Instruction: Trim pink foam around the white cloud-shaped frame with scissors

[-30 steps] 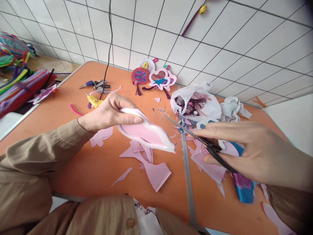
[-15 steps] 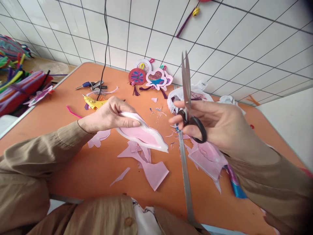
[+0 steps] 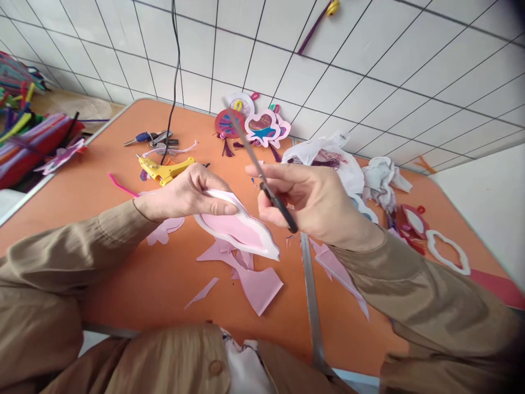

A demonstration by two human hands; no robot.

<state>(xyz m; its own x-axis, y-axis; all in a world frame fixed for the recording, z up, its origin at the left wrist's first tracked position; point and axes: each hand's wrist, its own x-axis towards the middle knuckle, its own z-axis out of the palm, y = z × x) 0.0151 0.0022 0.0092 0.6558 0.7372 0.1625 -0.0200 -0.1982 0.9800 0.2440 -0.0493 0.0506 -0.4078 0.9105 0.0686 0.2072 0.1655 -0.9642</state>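
Note:
My left hand (image 3: 200, 194) pinches a pink foam cutout with a white wavy border (image 3: 246, 230) between thumb and fingers, holding it above the table. In my right hand (image 3: 311, 202) is a pair of scissors (image 3: 266, 189) with black handles, its blades pointing up and to the left, blurred by motion. The scissors are apart from the cutout. Beneath the cutout lie pink foam scraps (image 3: 262, 287), and another pink cutout (image 3: 166, 230) rests under my left wrist.
On the orange table (image 3: 143, 290) are a yellow glue gun (image 3: 164, 171), keys (image 3: 158, 139), finished ornaments (image 3: 262, 127), a white plastic bag (image 3: 344, 164) and a white wavy frame (image 3: 447, 253). A metal seam (image 3: 312, 312) crosses the table. Pipe cleaners (image 3: 36, 145) lie at the left.
My right hand has moved left toward the cutout, and the scissors have swung from upright to leaning left. My left hand keeps the cutout in nearly the same place.

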